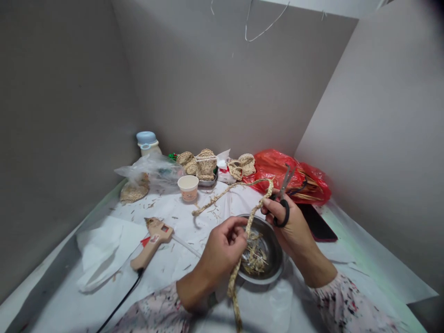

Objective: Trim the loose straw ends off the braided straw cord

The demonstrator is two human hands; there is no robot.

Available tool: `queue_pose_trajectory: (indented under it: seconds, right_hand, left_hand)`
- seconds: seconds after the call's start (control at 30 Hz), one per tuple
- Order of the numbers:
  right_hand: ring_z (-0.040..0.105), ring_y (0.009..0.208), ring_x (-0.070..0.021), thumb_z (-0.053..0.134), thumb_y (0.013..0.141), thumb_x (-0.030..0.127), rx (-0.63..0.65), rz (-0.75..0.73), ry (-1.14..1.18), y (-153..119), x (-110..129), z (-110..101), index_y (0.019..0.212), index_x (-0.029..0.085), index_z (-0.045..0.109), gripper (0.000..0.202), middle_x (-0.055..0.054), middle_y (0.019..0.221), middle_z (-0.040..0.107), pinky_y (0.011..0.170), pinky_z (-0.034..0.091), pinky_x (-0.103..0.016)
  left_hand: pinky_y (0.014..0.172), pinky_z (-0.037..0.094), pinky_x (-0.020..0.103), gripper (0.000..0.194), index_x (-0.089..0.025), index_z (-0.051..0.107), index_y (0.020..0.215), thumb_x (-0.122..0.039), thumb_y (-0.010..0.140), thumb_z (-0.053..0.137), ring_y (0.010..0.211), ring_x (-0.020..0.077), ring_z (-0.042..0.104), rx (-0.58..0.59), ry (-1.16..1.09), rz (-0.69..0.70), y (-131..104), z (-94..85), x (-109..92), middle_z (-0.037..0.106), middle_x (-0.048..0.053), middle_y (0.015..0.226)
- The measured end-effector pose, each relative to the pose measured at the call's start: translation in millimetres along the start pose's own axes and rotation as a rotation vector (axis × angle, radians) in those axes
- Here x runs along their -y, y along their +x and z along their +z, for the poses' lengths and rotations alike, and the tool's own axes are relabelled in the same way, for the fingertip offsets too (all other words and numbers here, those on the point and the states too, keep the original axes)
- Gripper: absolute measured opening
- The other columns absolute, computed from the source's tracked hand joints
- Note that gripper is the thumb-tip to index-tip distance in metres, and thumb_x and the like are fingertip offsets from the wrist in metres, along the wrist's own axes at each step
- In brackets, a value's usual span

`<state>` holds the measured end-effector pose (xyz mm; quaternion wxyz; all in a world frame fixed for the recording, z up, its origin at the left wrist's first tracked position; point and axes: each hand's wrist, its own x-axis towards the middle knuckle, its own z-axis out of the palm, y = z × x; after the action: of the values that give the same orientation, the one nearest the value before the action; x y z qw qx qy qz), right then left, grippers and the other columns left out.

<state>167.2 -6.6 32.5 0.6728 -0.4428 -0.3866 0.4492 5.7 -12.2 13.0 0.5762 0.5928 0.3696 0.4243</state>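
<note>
Straw braid point(255, 212) pinched in L hand point(224, 243) grip nr bowl point(274, 252), R hand point(290, 222) clasping scissors point(285, 182) + braid

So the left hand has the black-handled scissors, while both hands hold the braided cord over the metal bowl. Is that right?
Not quite: the head view shows the black-handled scissors in the right hand, not the left. Both hands do hold the braided cord over the metal bowl.

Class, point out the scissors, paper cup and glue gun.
Scissors point(283, 187), head view: the blades, near the pivot.
Paper cup point(188, 193), head view: the outer wall.
Glue gun point(151, 246), head view: the upper handle.
</note>
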Motion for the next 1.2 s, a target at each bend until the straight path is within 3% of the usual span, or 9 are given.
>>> queue_pose_trajectory:
  seconds: [0.13, 0.33, 0.43, 0.6, 0.83, 0.97, 1.07, 1.2]
  right_hand:
    - [0.048, 0.061, -0.0074, 0.075, 0.07, 0.027, 0.055, 0.052, 0.188, 0, -2, -1, 0.087, 0.019, 0.057, 0.026, 0.004, 0.072, 0.055, 0.049, 0.037, -0.015]
    - [0.047, 0.06, -0.0061, 0.074, 0.071, 0.024, 0.063, 0.046, 0.258, 4, -10, -4, 0.086, 0.018, 0.06, 0.022, 0.004, 0.072, 0.055, 0.05, 0.039, -0.014]
    - [0.048, 0.059, -0.0062, 0.073, 0.071, 0.024, 0.073, 0.054, 0.262, 8, -10, -7, 0.08, 0.017, 0.06, 0.018, 0.003, 0.071, 0.056, 0.049, 0.04, -0.015]
    - [0.051, 0.061, -0.0068, 0.075, 0.068, 0.02, 0.013, 0.046, 0.325, 19, -7, -22, 0.076, 0.017, 0.059, 0.018, 0.004, 0.066, 0.056, 0.047, 0.039, -0.013]
    - [0.051, 0.06, -0.0059, 0.074, 0.067, 0.021, 0.01, 0.092, 0.39, 24, -18, -39, 0.075, 0.018, 0.059, 0.018, 0.004, 0.071, 0.058, 0.046, 0.037, -0.013]
    - [0.045, 0.053, -0.0057, 0.069, 0.073, 0.025, 0.056, 0.091, 0.27, 21, -28, -40, 0.086, 0.019, 0.058, 0.018, 0.005, 0.066, 0.056, 0.047, 0.035, -0.016]
    - [0.045, 0.05, -0.0076, 0.067, 0.074, 0.031, 0.054, 0.03, 0.039, 21, -32, -38, 0.094, 0.02, 0.057, 0.025, 0.005, 0.065, 0.057, 0.047, 0.035, -0.019]
    - [0.054, 0.06, -0.0131, 0.065, 0.076, 0.039, -0.114, -0.165, -0.467, 19, -31, -38, 0.099, 0.019, 0.058, 0.031, 0.001, 0.073, 0.061, 0.055, 0.043, -0.025]
  left_hand:
    - [0.065, 0.045, 0.023, 0.028, -0.015, 0.066, 0.104, -0.032, 0.083, 0.059, 0.076, 0.0165, 0.059, 0.113, -0.123, -0.037, -1, 0.2, -2, 0.066, 0.005, 0.081]
    - [0.052, 0.041, 0.02, 0.033, -0.016, 0.062, 0.113, -0.035, 0.087, 0.055, 0.06, 0.013, 0.062, 0.283, -0.24, -0.147, -1, 0.6, -2, 0.069, 0.006, 0.08]
    - [0.052, 0.042, 0.019, 0.032, -0.015, 0.062, 0.112, -0.03, 0.085, 0.057, 0.057, 0.0114, 0.061, 0.278, -0.233, -0.158, 7, 1.9, -5, 0.068, 0.005, 0.076]
    - [0.055, 0.043, 0.02, 0.022, -0.015, 0.066, 0.1, -0.018, 0.079, 0.058, 0.051, 0.0082, 0.056, 0.17, -0.09, -0.119, 29, 9.7, -11, 0.067, 0.001, 0.069]
    - [0.063, 0.044, 0.023, 0.02, -0.014, 0.068, 0.088, -0.024, 0.071, 0.071, 0.061, 0.011, 0.058, 0.225, -0.1, -0.136, 38, 10.2, -6, 0.068, 0.003, 0.073]
    - [0.055, 0.04, 0.021, 0.021, -0.014, 0.066, 0.081, -0.028, 0.067, 0.075, 0.055, 0.0091, 0.054, 0.142, -0.109, -0.159, 33, 2.0, -2, 0.064, 0.0, 0.067]
    - [0.051, 0.037, 0.02, 0.023, -0.014, 0.063, 0.075, -0.03, 0.065, 0.076, 0.051, 0.0081, 0.051, 0.095, -0.113, -0.153, 28, -3.1, -1, 0.06, -0.003, 0.06]
    - [0.049, 0.035, 0.02, 0.024, -0.015, 0.059, 0.072, -0.031, 0.064, 0.075, 0.049, 0.0084, 0.049, 0.015, -0.101, -0.127, 25, -6.0, -3, 0.056, -0.004, 0.056]
